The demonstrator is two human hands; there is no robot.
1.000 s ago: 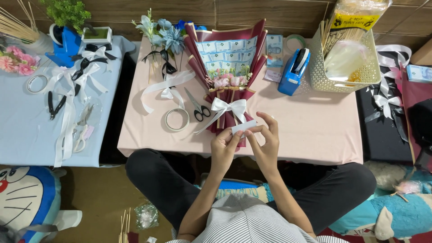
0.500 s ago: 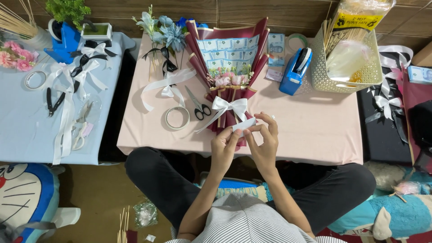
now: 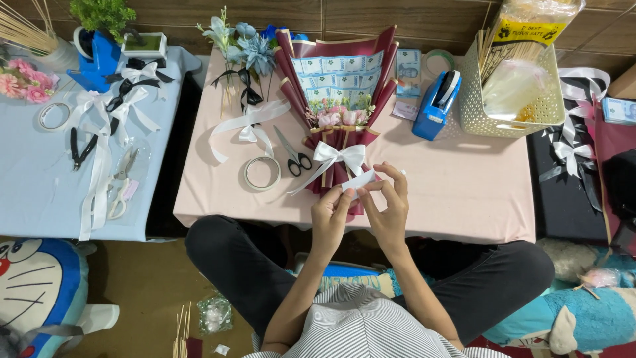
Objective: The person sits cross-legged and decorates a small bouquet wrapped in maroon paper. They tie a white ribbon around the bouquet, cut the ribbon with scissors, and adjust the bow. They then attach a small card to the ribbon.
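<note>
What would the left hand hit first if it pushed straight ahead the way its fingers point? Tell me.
Probably the white ribbon bow tied on the maroon bouquet, just beyond the left hand, which pinches a white ribbon end with the right hand. Depth is unclear.

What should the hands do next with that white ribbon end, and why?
Probably pull the ribbon tail gently straight. Both the left hand and the right hand pinch it just below the white bow on the maroon bouquet, and it lies slanted.

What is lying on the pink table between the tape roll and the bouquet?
In the head view, black-handled scissors lie between the tape roll and the bouquet, blades pointing away from the person.
</note>
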